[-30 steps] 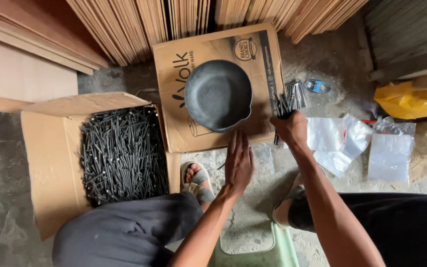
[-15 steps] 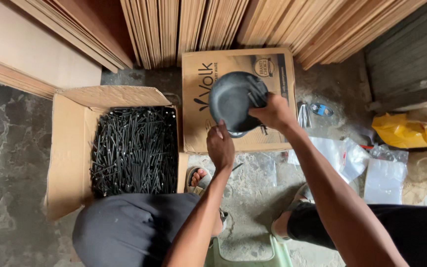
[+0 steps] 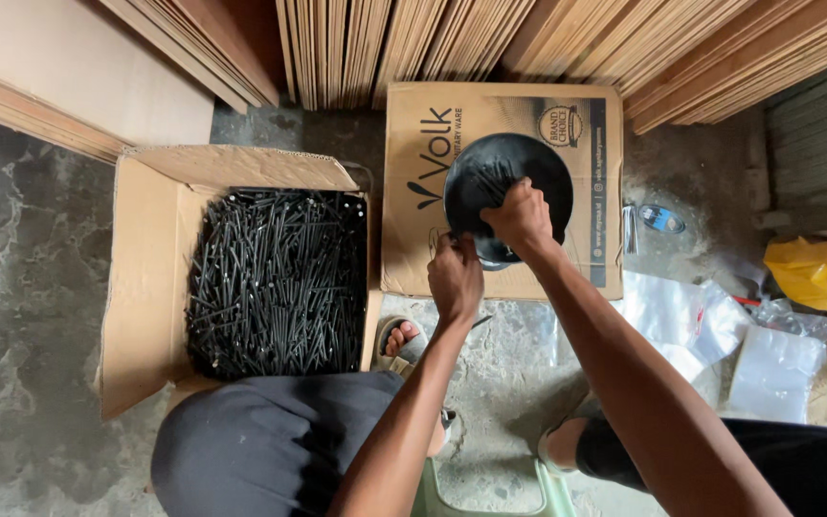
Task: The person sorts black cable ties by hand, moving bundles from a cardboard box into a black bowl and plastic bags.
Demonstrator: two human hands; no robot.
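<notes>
Light: soft, even daylight, moderately bright.
Shadows: faint, diffuse under the arms.
Glare: mild sheen on plastic bags (image 3: 720, 335).
Focus: sharp; slight wide-angle bending at edges.

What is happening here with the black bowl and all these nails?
A person sits over a stone floor and works with both bare hands. The right hand reaches into a black bowl that stands on a flat cardboard box, where a few dark nails lie. The left hand is at the bowl's near rim. To the left, an open carton is full of black nails. Clear plastic bags lie on the floor to the right.
</notes>
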